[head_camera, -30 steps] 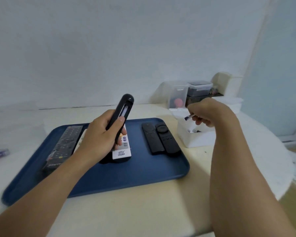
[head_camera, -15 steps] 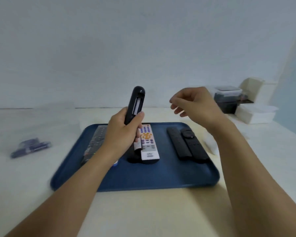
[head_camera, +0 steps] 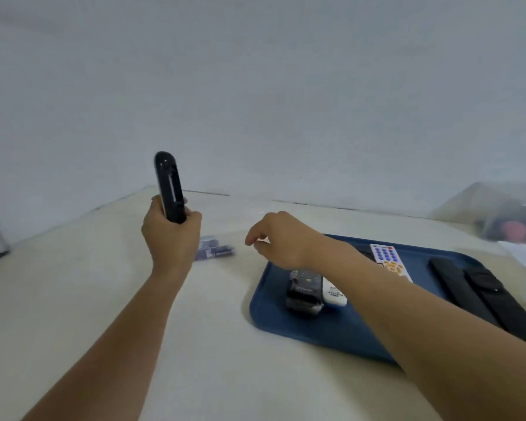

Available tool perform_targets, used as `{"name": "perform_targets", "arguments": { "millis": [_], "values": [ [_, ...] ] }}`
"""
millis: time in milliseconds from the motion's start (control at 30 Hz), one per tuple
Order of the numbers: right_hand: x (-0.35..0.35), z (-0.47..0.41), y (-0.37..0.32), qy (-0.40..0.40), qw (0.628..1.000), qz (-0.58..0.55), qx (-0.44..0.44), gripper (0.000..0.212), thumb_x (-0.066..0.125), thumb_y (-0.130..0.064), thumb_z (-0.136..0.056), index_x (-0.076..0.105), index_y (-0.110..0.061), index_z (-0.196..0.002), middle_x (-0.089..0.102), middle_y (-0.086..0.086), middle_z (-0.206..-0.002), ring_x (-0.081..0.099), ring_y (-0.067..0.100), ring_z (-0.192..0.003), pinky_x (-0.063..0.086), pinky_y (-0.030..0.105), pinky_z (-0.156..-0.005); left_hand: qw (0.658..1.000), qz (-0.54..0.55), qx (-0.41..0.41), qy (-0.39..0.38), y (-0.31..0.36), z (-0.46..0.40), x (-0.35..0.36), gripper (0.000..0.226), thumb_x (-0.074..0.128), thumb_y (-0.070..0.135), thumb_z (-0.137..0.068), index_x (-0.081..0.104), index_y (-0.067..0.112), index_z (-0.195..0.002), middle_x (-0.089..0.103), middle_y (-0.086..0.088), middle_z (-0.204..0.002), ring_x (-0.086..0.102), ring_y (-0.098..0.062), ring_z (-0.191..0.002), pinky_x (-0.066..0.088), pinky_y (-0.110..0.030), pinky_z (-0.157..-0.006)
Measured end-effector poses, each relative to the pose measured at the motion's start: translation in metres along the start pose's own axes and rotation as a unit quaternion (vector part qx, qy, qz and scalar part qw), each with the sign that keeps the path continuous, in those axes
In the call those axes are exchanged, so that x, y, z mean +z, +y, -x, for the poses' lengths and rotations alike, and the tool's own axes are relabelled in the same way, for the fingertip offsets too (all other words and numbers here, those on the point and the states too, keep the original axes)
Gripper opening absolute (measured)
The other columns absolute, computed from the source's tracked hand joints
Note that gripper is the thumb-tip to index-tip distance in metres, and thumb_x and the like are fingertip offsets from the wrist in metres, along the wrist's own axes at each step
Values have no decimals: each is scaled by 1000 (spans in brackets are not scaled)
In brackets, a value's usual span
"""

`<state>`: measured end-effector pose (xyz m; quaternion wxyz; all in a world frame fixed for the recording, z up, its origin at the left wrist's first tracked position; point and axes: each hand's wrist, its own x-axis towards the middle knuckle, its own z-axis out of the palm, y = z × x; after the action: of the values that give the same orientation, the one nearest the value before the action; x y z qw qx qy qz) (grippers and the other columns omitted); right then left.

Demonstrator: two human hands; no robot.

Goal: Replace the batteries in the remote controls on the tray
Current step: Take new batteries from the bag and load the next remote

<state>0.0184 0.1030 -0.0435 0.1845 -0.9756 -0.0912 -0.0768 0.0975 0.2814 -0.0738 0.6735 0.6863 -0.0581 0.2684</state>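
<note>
Left hand [head_camera: 172, 238] is gripping the black remote [head_camera: 169, 186] upright, open battery slot facing me, ready for loading. Right hand [head_camera: 281, 240] is reaching empty, fingers loosely curled, toward the batteries [head_camera: 214, 251] lying left of the tray [head_camera: 331, 332].

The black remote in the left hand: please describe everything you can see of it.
The black remote is slim with a rounded top, and looks like glossy plastic. It stands nearly upright above the table, left of the blue tray. A long narrow slot runs down its visible face, apparently the open battery bay. The left hand grips its lower end; nothing else touches it.
</note>
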Motion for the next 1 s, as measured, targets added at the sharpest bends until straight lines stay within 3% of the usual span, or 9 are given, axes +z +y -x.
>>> {"name": "perform_targets", "arguments": {
  "millis": [167,400,500,567,600,667,700,800,1000],
  "values": [
    [14,-33,-4,3,999,45,21,38,49,-17,-100,56,-21,-137,52,0,-145,48,19,-132,39,32,-111,987,34,-157,25,-32,-16,-11,29,75,6,-76,51,20,-86,55,-2,-79,50,-20,-64,43,-30,-56],
    [26,-47,1,-19,995,88,30,40,52,-24,-101,55,-18,-140,55,1,-143,50,21,-130,39,31,-109,967,71,-242,-36,-48,-23,-7,36,86,17,-72,52,20,-83,57,-4,-79,49,-19,-59,41,-30,-56],
    [27,-55,2,11,997,65,38,26,53,-24,-100,77,-15,-103,74,4,-108,66,22,-98,51,32,-90,964,74,-254,-30,-52,-26,-8,24,71,5,-77,55,21,-84,57,-6,-80,48,-20,-59,39,-27,-51],
    [28,-59,2,20,996,73,53,40,54,-24,-97,57,-11,-59,58,8,-64,51,25,-63,46,33,-65,964,71,-253,-43,-52,-25,-7,25,64,-1,-78,57,22,-85,56,-5,-76,47,-21,-58,36,-26,-50],
    [29,-61,0,17,995,78,52,45,55,-24,-96,44,-12,-54,45,8,-57,40,25,-58,40,33,-60,964,67,-251,-58,-51,-24,-7,27,61,-4,-78,58,22,-86,55,-5,-75,46,-21,-57,35,-26,-50],
    [31,-63,-3,5,997,63,50,36,53,-21,-97,57,-14,-62,54,7,-65,46,25,-63,42,33,-66,964,60,-246,-82,-50,-22,-6,32,59,-9,-78,59,21,-88,55,-5,-75,46,-21,-56,34,-25,-50],
    [32,-65,-4,-2,997,53,47,24,52,-19,-99,71,-15,-86,68,8,-88,58,26,-79,47,32,-77,964,61,-245,-87,-51,-22,-6,33,59,-10,-78,60,20,-89,56,-6,-77,46,-21,-56,35,-25,-51],
    [32,-69,-8,7,996,67,62,41,47,-12,-101,50,-12,-141,54,6,-142,52,24,-125,36,23,-95,964,64,-240,-93,-53,-22,-5,34,60,-13,-76,60,18,-91,60,-6,-84,46,-22,-57,36,-27,-53],
    [46,-84,-5,-16,992,80,96,18,52,-15,-97,55,-9,-113,55,1,-101,56,25,-98,40,28,-79,963,50,-242,-104,-54,-20,-6,38,63,-11,-71,65,7,-104,60,-9,-80,45,-22,-56,36,-27,-52]
  ]
}}
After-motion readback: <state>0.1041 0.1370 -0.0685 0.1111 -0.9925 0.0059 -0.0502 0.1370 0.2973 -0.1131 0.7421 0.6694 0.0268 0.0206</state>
